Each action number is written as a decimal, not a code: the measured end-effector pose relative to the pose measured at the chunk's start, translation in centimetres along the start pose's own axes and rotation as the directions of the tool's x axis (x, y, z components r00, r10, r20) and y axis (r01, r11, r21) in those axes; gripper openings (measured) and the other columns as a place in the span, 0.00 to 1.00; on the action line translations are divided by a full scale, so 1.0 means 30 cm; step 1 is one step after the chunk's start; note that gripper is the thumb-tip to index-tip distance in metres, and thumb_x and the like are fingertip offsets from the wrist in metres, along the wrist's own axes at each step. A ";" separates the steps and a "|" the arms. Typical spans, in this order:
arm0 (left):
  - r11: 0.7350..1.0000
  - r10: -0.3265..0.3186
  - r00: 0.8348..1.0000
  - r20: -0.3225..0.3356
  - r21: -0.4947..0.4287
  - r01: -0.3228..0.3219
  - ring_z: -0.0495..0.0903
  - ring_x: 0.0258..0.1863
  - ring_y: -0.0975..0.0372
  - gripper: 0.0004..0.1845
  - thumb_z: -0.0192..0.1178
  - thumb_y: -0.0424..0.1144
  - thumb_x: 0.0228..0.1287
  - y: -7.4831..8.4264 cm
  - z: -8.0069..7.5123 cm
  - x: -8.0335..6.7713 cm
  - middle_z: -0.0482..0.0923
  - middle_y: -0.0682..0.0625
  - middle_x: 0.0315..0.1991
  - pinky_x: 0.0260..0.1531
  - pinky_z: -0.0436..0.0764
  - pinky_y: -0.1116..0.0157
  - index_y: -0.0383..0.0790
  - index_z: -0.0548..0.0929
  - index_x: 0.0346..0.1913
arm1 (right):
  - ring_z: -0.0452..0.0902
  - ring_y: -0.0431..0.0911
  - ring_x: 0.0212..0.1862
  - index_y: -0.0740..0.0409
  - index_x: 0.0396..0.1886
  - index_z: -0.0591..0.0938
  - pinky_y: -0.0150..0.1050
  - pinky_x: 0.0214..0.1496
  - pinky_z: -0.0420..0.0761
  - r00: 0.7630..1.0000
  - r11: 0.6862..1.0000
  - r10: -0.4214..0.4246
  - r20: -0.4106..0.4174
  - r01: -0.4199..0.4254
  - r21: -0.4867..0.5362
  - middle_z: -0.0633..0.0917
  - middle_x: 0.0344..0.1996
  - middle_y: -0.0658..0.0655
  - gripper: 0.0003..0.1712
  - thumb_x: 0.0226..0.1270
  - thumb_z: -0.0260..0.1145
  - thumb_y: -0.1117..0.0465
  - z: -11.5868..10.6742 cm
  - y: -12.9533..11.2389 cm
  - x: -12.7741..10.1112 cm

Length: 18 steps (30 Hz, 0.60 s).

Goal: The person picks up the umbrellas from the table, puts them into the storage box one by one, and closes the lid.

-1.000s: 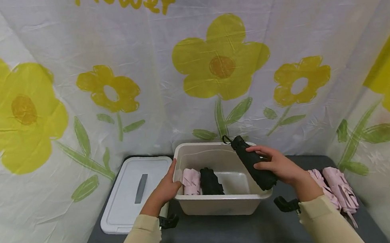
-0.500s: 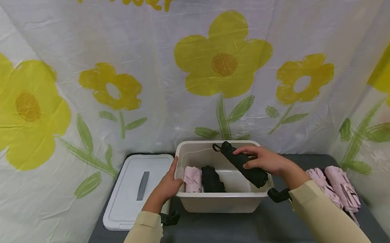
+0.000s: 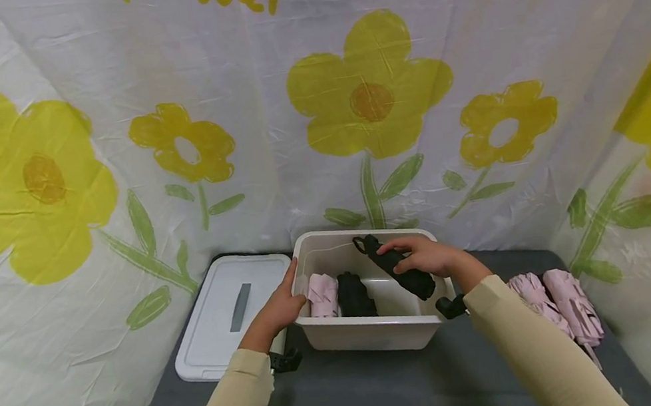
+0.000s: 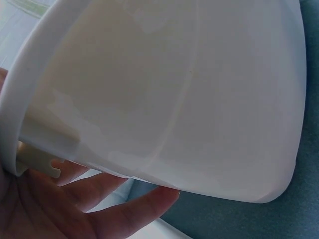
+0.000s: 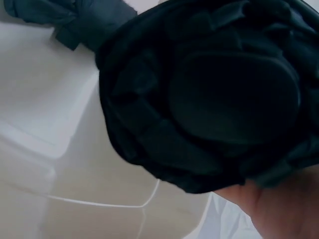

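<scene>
A folded black umbrella (image 3: 396, 267) with a wrist loop slants over the right half of a beige storage bin (image 3: 371, 340). My right hand (image 3: 428, 257) grips it from above, thumb and fingers around its side; in the right wrist view the round end of the umbrella (image 5: 234, 99) fills much of the picture. At the bin's left end, my left hand (image 3: 280, 307) holds the rim, with fingers (image 4: 132, 211) along the outside in the left wrist view. Inside the bin, a pink folded umbrella (image 3: 323, 295) lies beside another black folded umbrella (image 3: 355, 295).
A white lid (image 3: 217, 336) with a grey handle lies left of the bin on the dark grey table (image 3: 383, 390). Two pink folded umbrellas (image 3: 575, 305) lie at the right, beyond my right forearm. A flower-printed curtain (image 3: 269, 135) hangs close behind the bin.
My right hand has moved left and lowered the black umbrella from above the bin's right rim to over its interior. The left hand stays on the left rim.
</scene>
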<state>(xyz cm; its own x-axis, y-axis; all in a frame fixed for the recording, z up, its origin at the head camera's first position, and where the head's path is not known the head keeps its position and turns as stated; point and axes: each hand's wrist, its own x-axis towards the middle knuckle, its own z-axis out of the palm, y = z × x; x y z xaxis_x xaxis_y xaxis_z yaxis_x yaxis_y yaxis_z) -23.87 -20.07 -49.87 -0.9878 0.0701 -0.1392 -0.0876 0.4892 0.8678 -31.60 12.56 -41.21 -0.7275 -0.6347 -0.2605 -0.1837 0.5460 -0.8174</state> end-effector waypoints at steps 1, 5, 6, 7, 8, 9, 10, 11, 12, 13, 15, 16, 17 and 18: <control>1.000 0.001 1.000 -0.001 0.001 -0.001 0.55 0.73 0.42 0.47 0.47 0.30 0.59 -0.001 0.000 0.000 0.46 0.38 0.77 0.65 0.60 0.40 0.58 0.39 0.78 | 0.52 0.63 0.74 0.55 0.66 0.73 0.57 0.65 0.68 1.000 1.000 0.001 0.003 -0.001 -0.010 0.62 0.73 0.63 0.30 0.63 0.63 0.66 0.002 -0.001 0.004; 1.000 0.004 1.000 0.001 0.006 -0.004 0.54 0.73 0.42 0.48 0.47 0.29 0.59 0.000 0.000 0.004 0.46 0.37 0.77 0.65 0.60 0.40 0.58 0.39 0.78 | 0.55 0.62 0.73 0.55 0.66 0.74 0.55 0.64 0.70 1.000 0.999 0.014 0.005 -0.014 -0.033 0.63 0.72 0.64 0.29 0.63 0.62 0.67 0.011 0.006 0.024; 1.000 -0.003 1.000 0.004 0.006 0.003 0.54 0.73 0.43 0.48 0.47 0.30 0.59 0.002 0.000 0.005 0.46 0.38 0.77 0.66 0.59 0.40 0.59 0.38 0.78 | 0.55 0.61 0.73 0.55 0.66 0.74 0.55 0.63 0.70 1.000 0.999 0.021 0.004 -0.020 -0.033 0.63 0.72 0.64 0.30 0.63 0.61 0.67 0.014 0.008 0.028; 1.000 -0.007 1.000 0.006 0.006 0.007 0.53 0.74 0.42 0.48 0.47 0.30 0.59 0.003 0.000 0.006 0.45 0.39 0.78 0.66 0.59 0.39 0.60 0.38 0.78 | 0.55 0.61 0.73 0.55 0.66 0.73 0.54 0.63 0.70 1.000 0.999 0.025 0.006 -0.025 -0.038 0.63 0.72 0.64 0.30 0.62 0.61 0.68 0.016 0.010 0.033; 1.000 -0.011 1.000 0.006 0.006 0.011 0.53 0.74 0.43 0.48 0.47 0.29 0.59 0.005 0.000 0.006 0.45 0.39 0.78 0.66 0.58 0.39 0.60 0.38 0.78 | 0.54 0.61 0.73 0.55 0.66 0.73 0.54 0.63 0.70 0.999 0.998 0.034 0.005 -0.033 -0.047 0.63 0.72 0.63 0.30 0.62 0.61 0.67 0.018 0.014 0.039; 1.000 -0.014 1.000 0.005 0.003 0.014 0.52 0.74 0.43 0.48 0.47 0.29 0.59 0.006 0.001 0.006 0.45 0.39 0.78 0.66 0.58 0.39 0.60 0.38 0.78 | 0.54 0.61 0.74 0.54 0.67 0.74 0.55 0.64 0.70 0.999 0.998 0.046 0.006 -0.046 -0.054 0.63 0.73 0.63 0.30 0.62 0.61 0.67 0.021 0.016 0.043; 1.000 -0.016 1.000 0.005 -0.002 0.016 0.51 0.74 0.43 0.48 0.47 0.29 0.60 0.008 0.001 0.006 0.45 0.39 0.78 0.67 0.57 0.39 0.60 0.38 0.78 | 0.53 0.61 0.74 0.53 0.67 0.73 0.55 0.64 0.69 0.999 0.997 0.053 0.011 -0.052 -0.064 0.63 0.73 0.62 0.31 0.63 0.61 0.67 0.023 0.019 0.048; 1.000 -0.017 1.000 0.004 -0.003 0.017 0.51 0.74 0.43 0.48 0.47 0.29 0.60 0.008 0.002 0.006 0.45 0.39 0.78 0.66 0.57 0.38 0.60 0.38 0.78 | 0.53 0.61 0.74 0.52 0.68 0.73 0.56 0.65 0.68 0.998 0.995 0.067 0.018 -0.065 -0.071 0.62 0.73 0.62 0.31 0.63 0.61 0.67 0.025 0.021 0.052; 1.000 -0.017 1.000 0.002 -0.003 0.017 0.51 0.74 0.43 0.48 0.47 0.29 0.60 0.008 0.003 0.006 0.44 0.39 0.78 0.67 0.56 0.39 0.61 0.38 0.78 | 0.52 0.61 0.75 0.51 0.68 0.72 0.57 0.66 0.67 0.997 0.994 0.078 0.026 -0.076 -0.081 0.62 0.74 0.62 0.31 0.64 0.61 0.67 0.026 0.026 0.058; 1.000 -0.016 1.000 0.000 -0.004 0.016 0.51 0.75 0.43 0.48 0.47 0.29 0.60 0.008 0.004 0.005 0.44 0.39 0.78 0.67 0.56 0.39 0.61 0.38 0.78 | 0.51 0.61 0.75 0.51 0.69 0.72 0.58 0.66 0.66 0.996 0.993 0.088 0.034 -0.085 -0.088 0.61 0.74 0.62 0.32 0.64 0.61 0.66 0.027 0.029 0.063; 1.000 -0.015 1.000 -0.005 -0.009 0.015 0.50 0.75 0.44 0.48 0.47 0.29 0.60 0.007 0.007 0.005 0.44 0.40 0.78 0.68 0.56 0.39 0.61 0.38 0.78 | 0.50 0.61 0.75 0.50 0.70 0.71 0.58 0.67 0.65 0.993 0.990 0.112 0.043 -0.108 -0.093 0.61 0.74 0.61 0.32 0.64 0.61 0.66 0.030 0.035 0.074; 1.000 -0.016 1.000 -0.006 -0.010 0.016 0.50 0.75 0.44 0.48 0.47 0.29 0.60 0.007 0.008 0.003 0.44 0.40 0.78 0.68 0.56 0.39 0.62 0.38 0.78 | 0.50 0.61 0.75 0.51 0.70 0.70 0.58 0.68 0.65 0.991 0.989 0.121 0.048 -0.116 -0.095 0.60 0.74 0.62 0.33 0.64 0.61 0.66 0.032 0.036 0.078; 1.000 -0.016 1.000 -0.005 -0.009 0.016 0.50 0.75 0.44 0.48 0.47 0.29 0.61 0.007 0.009 0.002 0.44 0.40 0.78 0.68 0.55 0.39 0.61 0.38 0.78 | 0.49 0.61 0.75 0.50 0.70 0.70 0.58 0.68 0.64 0.990 0.988 0.132 0.050 -0.127 -0.091 0.60 0.74 0.62 0.33 0.64 0.61 0.65 0.034 0.036 0.082; 1.000 -0.016 1.000 -0.005 -0.010 0.016 0.50 0.75 0.44 0.47 0.47 0.29 0.61 0.008 0.009 0.001 0.44 0.40 0.78 0.68 0.55 0.40 0.61 0.38 0.78 | 0.49 0.61 0.75 0.51 0.71 0.69 0.58 0.68 0.64 0.988 0.987 0.143 0.052 -0.138 -0.084 0.60 0.74 0.62 0.33 0.65 0.61 0.65 0.036 0.036 0.085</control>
<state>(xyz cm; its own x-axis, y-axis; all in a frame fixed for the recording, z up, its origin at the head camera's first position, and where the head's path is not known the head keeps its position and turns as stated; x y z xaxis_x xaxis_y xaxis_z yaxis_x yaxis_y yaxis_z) -23.88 -19.71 -49.80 -0.9868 0.0579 -0.1512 -0.1051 0.4814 0.8702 -32.93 10.94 -43.30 -0.7105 -0.5782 -0.4011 -0.1367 0.6725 -0.7274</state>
